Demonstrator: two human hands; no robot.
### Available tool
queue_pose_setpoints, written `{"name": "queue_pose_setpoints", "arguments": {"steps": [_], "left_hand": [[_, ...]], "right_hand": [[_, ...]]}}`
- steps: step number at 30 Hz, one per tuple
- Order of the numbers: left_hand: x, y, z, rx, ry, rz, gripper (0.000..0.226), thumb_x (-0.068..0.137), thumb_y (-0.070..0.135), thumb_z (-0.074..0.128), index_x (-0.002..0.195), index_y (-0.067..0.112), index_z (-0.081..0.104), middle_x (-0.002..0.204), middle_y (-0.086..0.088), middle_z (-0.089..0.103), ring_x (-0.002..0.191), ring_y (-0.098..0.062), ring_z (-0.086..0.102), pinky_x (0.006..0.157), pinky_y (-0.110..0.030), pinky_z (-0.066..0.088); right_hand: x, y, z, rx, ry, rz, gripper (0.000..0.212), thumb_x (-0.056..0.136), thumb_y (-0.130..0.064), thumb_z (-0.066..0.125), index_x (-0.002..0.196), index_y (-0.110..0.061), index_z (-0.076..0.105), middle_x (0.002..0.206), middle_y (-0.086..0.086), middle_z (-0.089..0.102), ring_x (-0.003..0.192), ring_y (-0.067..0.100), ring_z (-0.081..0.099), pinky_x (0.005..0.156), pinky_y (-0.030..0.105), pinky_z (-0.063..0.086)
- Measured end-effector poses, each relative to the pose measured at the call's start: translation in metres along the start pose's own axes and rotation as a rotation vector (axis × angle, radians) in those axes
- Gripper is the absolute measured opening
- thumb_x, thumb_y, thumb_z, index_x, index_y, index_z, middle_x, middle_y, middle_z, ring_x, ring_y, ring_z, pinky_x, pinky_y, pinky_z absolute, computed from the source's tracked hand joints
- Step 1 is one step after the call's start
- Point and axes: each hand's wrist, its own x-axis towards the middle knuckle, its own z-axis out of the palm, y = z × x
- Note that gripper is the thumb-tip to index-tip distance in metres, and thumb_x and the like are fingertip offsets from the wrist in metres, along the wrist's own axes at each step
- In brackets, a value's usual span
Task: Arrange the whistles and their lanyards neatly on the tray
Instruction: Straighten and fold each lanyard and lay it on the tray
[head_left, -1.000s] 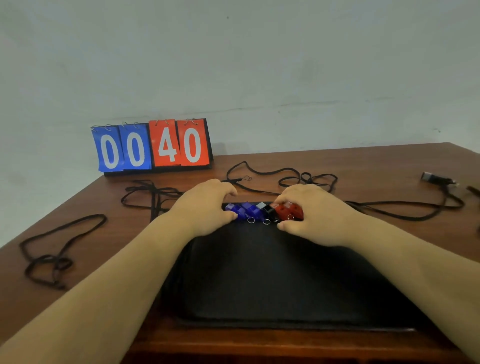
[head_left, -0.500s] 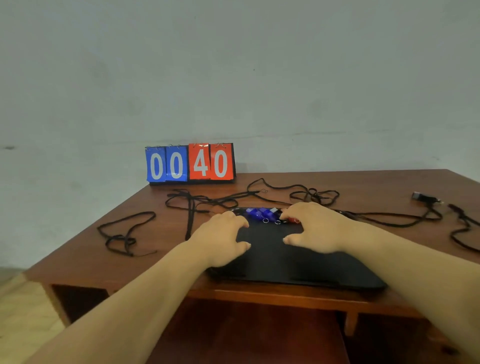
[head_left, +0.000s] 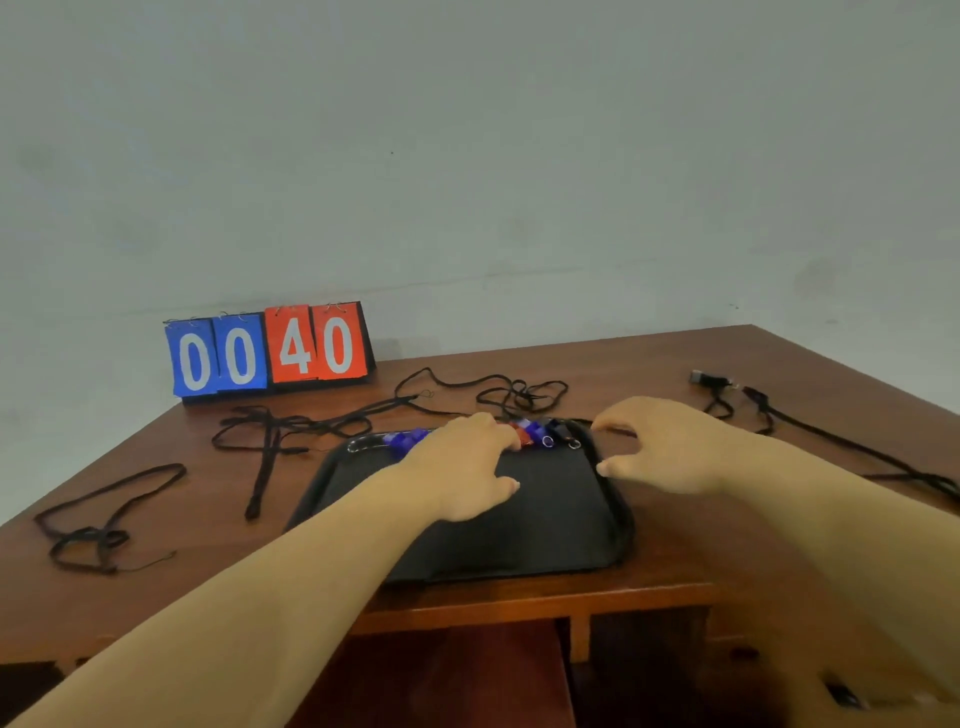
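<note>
A reddish-brown wooden desk (head_left: 675, 545) stands against a plain pale grey wall (head_left: 467, 156). At the desk's far left edge, touching the wall, stands a flip-card scoreboard (head_left: 270, 353): two blue cards reading 0 and 0, then two red-orange cards reading 4 and 0, hung on small wire rings.

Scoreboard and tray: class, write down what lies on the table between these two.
In the head view, loose black lanyards lie tangled on the wooden table between the scoreboard and the tray's far rim. No whistles lie there.
</note>
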Motion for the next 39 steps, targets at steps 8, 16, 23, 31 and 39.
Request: {"name": "queue_pose_setpoints", "arguments": {"steps": [8, 16, 23, 31, 39], "left_hand": [[0.113, 0.069, 0.002, 0.008, -0.015, 0.185, 0.059, 0.098, 0.045, 0.060, 0.151, 0.026, 0.040, 0.146, -0.005, 0.047, 0.132, -0.027, 0.048, 0.107, -0.043, 0.044], [0.275, 0.134, 0.027, -0.070, -0.027, 0.201, 0.069, 0.101, 0.045, 0.055, 0.161, 0.034, 0.022, 0.165, -0.005, 0.032, 0.146, -0.030, 0.038, 0.116, -0.047, 0.038], [0.361, 0.147, 0.064, -0.156, 0.027, 0.174, 0.033, 0.101, 0.029, 0.057, 0.135, 0.030, 0.060, 0.134, 0.000, 0.065, 0.119, -0.025, 0.062, 0.100, -0.042, 0.051], [0.327, 0.139, 0.040, -0.361, 0.185, 0.151, 0.017, 0.098, 0.031, 0.064, 0.114, 0.029, 0.071, 0.108, 0.008, 0.068, 0.094, -0.014, 0.059, 0.077, -0.030, 0.042], [0.210, 0.069, -0.047, -0.385, 0.303, 0.150, 0.017, 0.092, 0.029, 0.069, 0.108, 0.029, 0.074, 0.102, 0.011, 0.072, 0.080, -0.002, 0.060, 0.071, -0.021, 0.042]], "right_hand": [[0.029, 0.129, -0.023, 0.055, 0.071, 0.254, 0.059, 0.089, -0.053, 0.067, 0.142, -0.029, 0.053, 0.153, -0.005, 0.049, 0.137, 0.020, 0.048, 0.108, 0.033, 0.038], [0.107, 0.227, -0.010, 0.248, 0.114, 0.454, 0.069, 0.084, -0.041, 0.077, 0.144, -0.015, 0.054, 0.147, 0.007, 0.054, 0.129, 0.027, 0.054, 0.104, 0.035, 0.044], [0.133, 0.267, 0.016, 0.259, 0.197, 0.386, 0.028, 0.091, -0.035, 0.070, 0.109, -0.015, 0.078, 0.108, 0.009, 0.076, 0.096, 0.027, 0.069, 0.088, 0.041, 0.057], [0.112, 0.245, 0.001, 0.346, 0.390, 0.278, 0.013, 0.093, -0.035, 0.069, 0.099, -0.029, 0.079, 0.093, -0.008, 0.074, 0.086, 0.015, 0.066, 0.075, 0.035, 0.055], [0.088, 0.119, -0.039, 0.436, 0.534, 0.049, 0.019, 0.091, -0.035, 0.072, 0.109, -0.028, 0.074, 0.103, -0.014, 0.072, 0.094, 0.002, 0.063, 0.075, 0.017, 0.044]]}}
